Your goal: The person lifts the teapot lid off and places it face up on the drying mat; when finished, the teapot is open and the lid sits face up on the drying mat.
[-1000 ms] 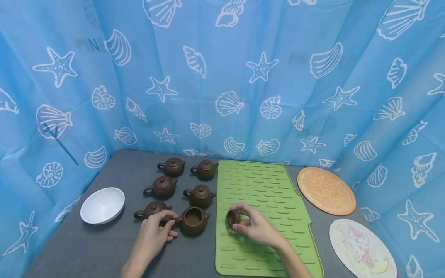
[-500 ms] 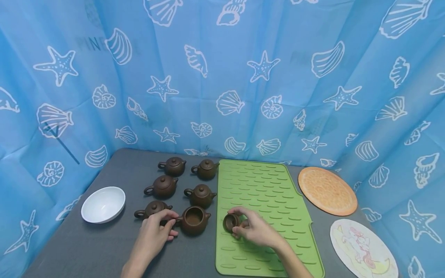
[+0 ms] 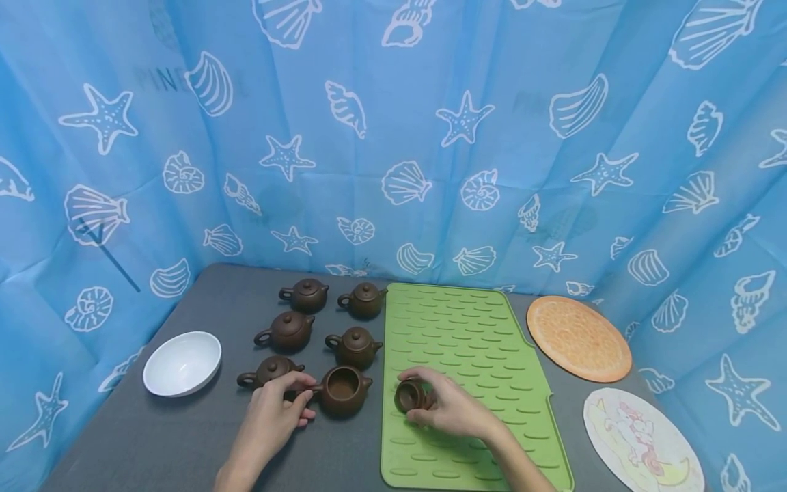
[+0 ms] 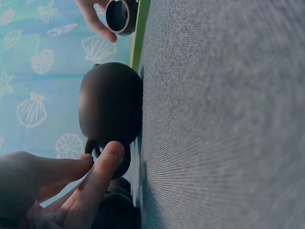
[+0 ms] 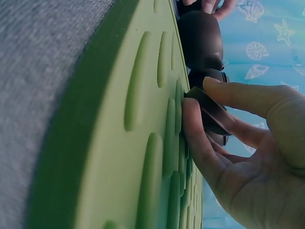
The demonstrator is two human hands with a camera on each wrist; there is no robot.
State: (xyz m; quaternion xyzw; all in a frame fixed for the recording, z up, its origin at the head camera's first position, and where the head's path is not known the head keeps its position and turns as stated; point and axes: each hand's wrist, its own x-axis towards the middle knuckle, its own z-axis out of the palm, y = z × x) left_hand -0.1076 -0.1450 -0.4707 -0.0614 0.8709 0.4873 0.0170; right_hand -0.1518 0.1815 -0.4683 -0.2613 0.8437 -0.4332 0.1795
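A brown lidless teapot (image 3: 343, 391) stands on the grey table, its open mouth up and its spout toward the mat. My left hand (image 3: 270, 413) pinches its handle between thumb and fingers, seen close in the left wrist view. My right hand (image 3: 451, 403) holds a small brown teapot lid (image 3: 408, 396) by its edge, low over the green mat (image 3: 467, 451). The lid is tilted on its side, its hollow underside facing left toward the teapot. In the right wrist view, the fingertips reach the lid's rim (image 5: 209, 109) right at the mat's surface.
Several lidded brown teapots (image 3: 289, 331) stand in two columns behind the left hand; one (image 3: 270, 369) is partly hidden by it. A white bowl (image 3: 182, 364) is at the left. Two round mats, one orange (image 3: 578, 338) and one with a drawing (image 3: 642, 441), lie right. A blue curtain (image 3: 369, 137) hangs behind.
The lid in my right hand has shifted slightly left and turned, its hollow side showing rounder. The fingers have moved a little around its edge. My left hand keeps its grip on the teapot handle.
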